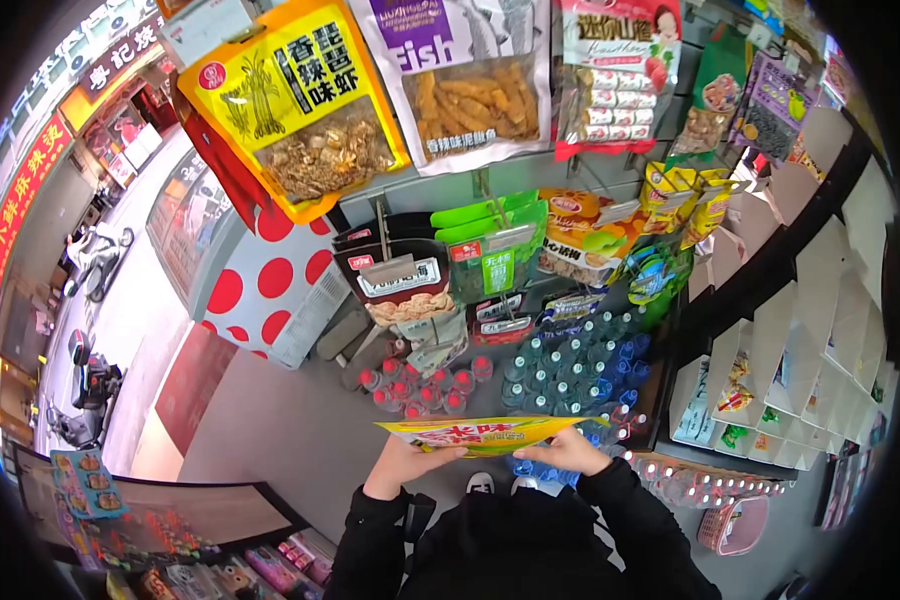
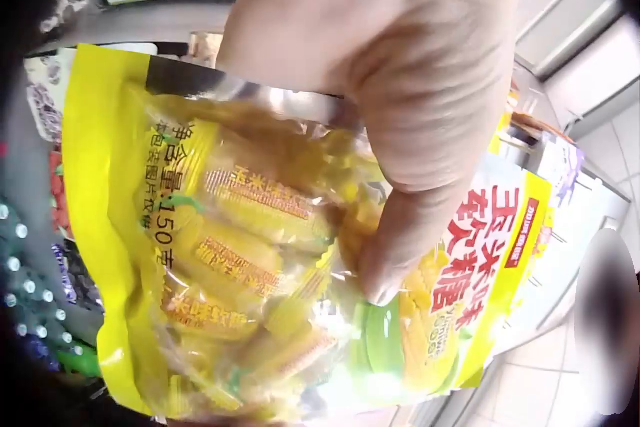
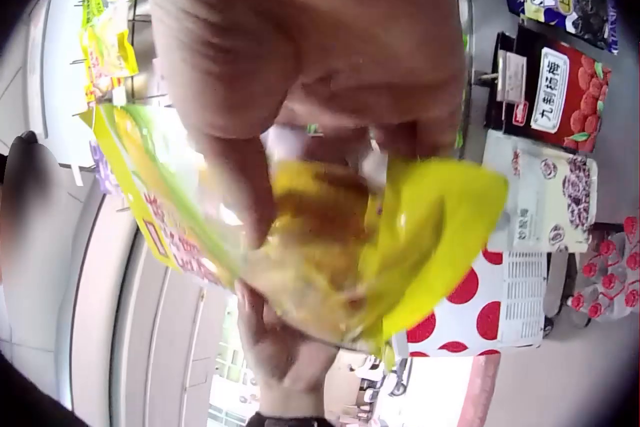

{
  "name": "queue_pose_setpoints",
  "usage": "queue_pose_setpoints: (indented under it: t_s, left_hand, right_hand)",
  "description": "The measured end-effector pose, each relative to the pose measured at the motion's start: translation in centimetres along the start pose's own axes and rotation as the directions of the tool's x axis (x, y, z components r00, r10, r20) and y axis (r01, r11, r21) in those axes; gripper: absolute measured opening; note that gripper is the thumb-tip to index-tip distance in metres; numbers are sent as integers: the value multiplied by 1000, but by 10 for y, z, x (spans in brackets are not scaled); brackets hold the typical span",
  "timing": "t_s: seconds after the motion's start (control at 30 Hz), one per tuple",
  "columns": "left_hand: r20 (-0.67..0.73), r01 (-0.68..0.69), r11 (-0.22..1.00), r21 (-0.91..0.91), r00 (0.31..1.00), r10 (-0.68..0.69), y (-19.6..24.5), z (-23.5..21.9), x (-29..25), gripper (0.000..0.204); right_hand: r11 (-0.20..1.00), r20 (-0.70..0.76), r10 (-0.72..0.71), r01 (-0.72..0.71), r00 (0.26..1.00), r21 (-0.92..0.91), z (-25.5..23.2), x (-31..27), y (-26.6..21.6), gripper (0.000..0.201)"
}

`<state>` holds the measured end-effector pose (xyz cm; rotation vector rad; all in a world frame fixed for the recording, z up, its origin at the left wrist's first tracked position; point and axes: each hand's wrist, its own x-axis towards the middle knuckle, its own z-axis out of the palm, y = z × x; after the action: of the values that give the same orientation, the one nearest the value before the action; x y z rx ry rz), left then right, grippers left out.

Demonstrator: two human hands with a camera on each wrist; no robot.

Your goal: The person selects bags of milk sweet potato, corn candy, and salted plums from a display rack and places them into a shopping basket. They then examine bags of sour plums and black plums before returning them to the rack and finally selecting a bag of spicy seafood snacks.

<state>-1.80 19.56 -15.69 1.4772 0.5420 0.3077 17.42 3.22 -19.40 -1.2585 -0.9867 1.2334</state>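
Both hands hold a yellow bag of corn soft candy (image 1: 480, 433) at chest height in the head view. On its near side my left hand (image 1: 408, 466) grips one end, and the thumb lies across the clear front in the left wrist view. Wrapped yellow candies (image 2: 240, 192) show through this window. At the other end my right hand (image 1: 567, 453) pinches the bag, thumb on one face and fingers behind it, partly hidden. The right wrist view is blurred around the bag (image 3: 440, 237), with the left hand (image 3: 290, 352) on its far end.
Hanging snack bags (image 1: 300, 110) fill the rack ahead. Under them stand red-capped bottles (image 1: 425, 390) and green bottles (image 1: 560, 365) on the floor. A red-dotted white box (image 1: 270, 285) is at left, tiered shelves (image 1: 770, 380) at right, and a pink basket (image 1: 735, 525) lower right.
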Motion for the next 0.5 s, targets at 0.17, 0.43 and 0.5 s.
queue_pose_setpoints:
  t_s: [0.17, 0.43, 0.5]
  left_hand:
    - [-224, -95, 976, -197, 973, 50, -35, -25, 24, 47]
    - [-450, -193, 979, 64, 870, 201, -51, -105, 90, 37]
    - [-524, -258, 964, 61, 814, 251, -53, -113, 100, 36]
  right_hand:
    - [968, 193, 32, -79, 981, 240, -44, 42, 2, 47]
    - [925, -237, -362, 316, 902, -213, -46, 195, -4, 38]
    - [896, -251, -418, 352, 873, -269, -39, 211, -6, 38]
